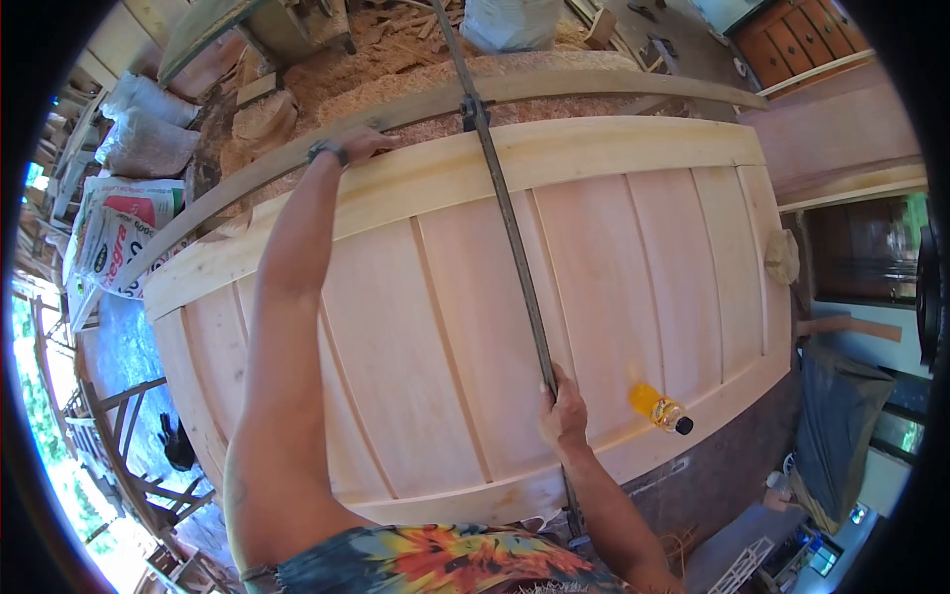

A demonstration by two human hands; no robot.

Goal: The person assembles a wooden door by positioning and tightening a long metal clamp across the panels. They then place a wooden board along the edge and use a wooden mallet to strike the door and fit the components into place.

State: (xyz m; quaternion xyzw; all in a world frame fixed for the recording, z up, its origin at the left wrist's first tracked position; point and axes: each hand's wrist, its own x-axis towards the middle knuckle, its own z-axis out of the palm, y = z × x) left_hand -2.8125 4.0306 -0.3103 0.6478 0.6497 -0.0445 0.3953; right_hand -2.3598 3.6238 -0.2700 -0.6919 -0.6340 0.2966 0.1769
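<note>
A large pale wooden panel (386, 356), framed like a door with several vertical boards, lies flat before me. A long dark metal bar clamp (515, 238) crosses it from the far edge to the near edge. My right hand (566, 411) is closed around the clamp's bar near the panel's near side. My left arm reaches across, and my left hand (368, 146) is at the panel's far edge with its fingers stretched to the right; their tips are small and partly hidden. A bottle of yellow liquid with a black cap (661, 409) lies on the panel, right of my right hand.
A long wooden beam (554, 87) runs behind the panel's far edge, with wood shavings (396, 59) beyond it. Filled sacks (148, 139) stand at the far left. Wooden drawers (802, 45) are at the upper right, and a dark cloth cover (841, 426) hangs at the right.
</note>
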